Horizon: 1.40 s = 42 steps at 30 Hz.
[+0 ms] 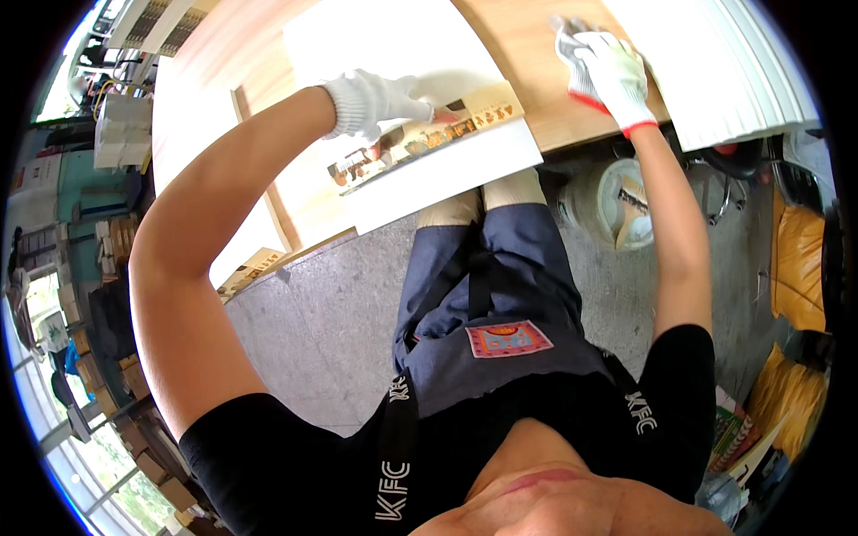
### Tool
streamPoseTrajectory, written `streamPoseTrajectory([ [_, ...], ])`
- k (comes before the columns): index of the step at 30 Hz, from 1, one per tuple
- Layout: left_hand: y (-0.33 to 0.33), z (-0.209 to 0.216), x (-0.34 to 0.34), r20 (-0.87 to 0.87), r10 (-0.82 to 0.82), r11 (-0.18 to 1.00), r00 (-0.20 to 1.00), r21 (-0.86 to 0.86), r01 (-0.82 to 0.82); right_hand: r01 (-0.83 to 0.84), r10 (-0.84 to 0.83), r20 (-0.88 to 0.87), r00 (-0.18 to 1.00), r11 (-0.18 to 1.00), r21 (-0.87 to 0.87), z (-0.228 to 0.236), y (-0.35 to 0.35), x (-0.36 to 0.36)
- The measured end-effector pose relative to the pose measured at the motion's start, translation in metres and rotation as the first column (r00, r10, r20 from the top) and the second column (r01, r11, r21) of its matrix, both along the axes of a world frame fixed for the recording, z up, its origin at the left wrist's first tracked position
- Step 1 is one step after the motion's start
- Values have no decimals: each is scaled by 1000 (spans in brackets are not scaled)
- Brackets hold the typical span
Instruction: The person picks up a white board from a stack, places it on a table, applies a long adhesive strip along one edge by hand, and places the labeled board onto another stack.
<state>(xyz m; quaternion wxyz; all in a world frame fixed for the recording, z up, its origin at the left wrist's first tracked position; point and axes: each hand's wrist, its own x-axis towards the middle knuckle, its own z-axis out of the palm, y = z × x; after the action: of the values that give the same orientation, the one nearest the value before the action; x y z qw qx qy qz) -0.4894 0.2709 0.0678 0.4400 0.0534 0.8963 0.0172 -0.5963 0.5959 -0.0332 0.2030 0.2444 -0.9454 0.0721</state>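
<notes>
Fingers [420, 109] of the left hand [375, 103], in a white knit glove, lie stretched out and released, pressing flat on a cream printed strip with small coloured pictures [429, 138]. That strip runs slantwise across the near edge of a white rectangular sheet [465, 165], which overhangs the near edge of the pale wooden table [527, 54]. The strip's far right end lies just beside the left fingertips, and its near left end reaches toward the left forearm.

Farther right, the right hand [608, 76], in a white knit glove with a red cuff, rests palm down on the table, fingers spread and grasping nothing. It touches the left edge of a thick stack of white sheets [724, 71] that fills the far right of the table.

A second, larger white sheet [384, 36] lies on the far side of the table, beyond the left hand.

Below the table's near edge, a grey concrete floor [331, 322] shows, with a round white bucket [617, 201] near the right forearm. The person wears a dark apron [500, 295] with a small pink patch over a black shirt. Yellow bags [800, 259] sit at the far right, and stacked cardboard boxes [107, 357] stand well off to the left.
</notes>
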Motion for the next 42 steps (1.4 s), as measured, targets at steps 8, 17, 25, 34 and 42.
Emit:
streamPoseTrajectory([
  [8,-46,-37,3,-144,-413,891,899,138,432,-773,772,-52,634,634,-8,32,-70,81],
  [17,-23,19,12,-91,63,970,994,239,-40,-830,838,-39,545,532,-164,-1,-243,175],
  [25,-32,-18,4,-185,-445,890,876,16,456,-827,881,35,472,457,-327,3,-248,171],
  [34,-22,-1,17,-264,-179,971,948,106,213,-835,810,-208,549,539,-108,8,-272,194],
  [42,-21,-19,2,-156,-186,973,970,105,204,-876,886,-30,463,452,-171,22,-136,105],
])
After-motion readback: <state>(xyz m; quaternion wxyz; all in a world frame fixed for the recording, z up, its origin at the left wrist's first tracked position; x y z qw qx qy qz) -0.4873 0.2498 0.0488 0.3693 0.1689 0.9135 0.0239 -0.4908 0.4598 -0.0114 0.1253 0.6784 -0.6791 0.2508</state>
